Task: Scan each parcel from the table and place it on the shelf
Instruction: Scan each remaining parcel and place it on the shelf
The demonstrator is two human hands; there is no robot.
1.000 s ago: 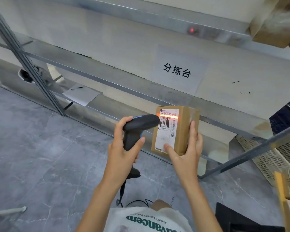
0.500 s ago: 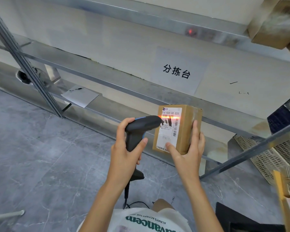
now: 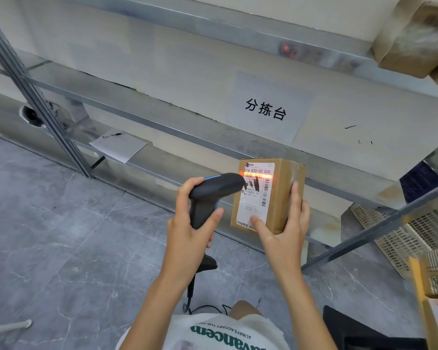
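here, left hand (image 3: 187,231) fingers grip one scanner (image 3: 213,195), right hand (image 3: 286,231) fingers one parcel (image 3: 276,193).

Floor (image 3: 61,248): grey marble-pattern tiles with pale veining and thin joints. Wall (image 3: 162,59): off-white, matte, evenly lit. A paper sign (image 3: 268,109) printed with three black characters is fixed to the wall. Metal shelving (image 3: 142,114) stands against the wall (long grey rails, one slotted upright at the left). A loose white sheet (image 3: 118,146) lies on the lower shelf near its left end. A beige perforated crate (image 3: 400,238) sits at floor level on the right.
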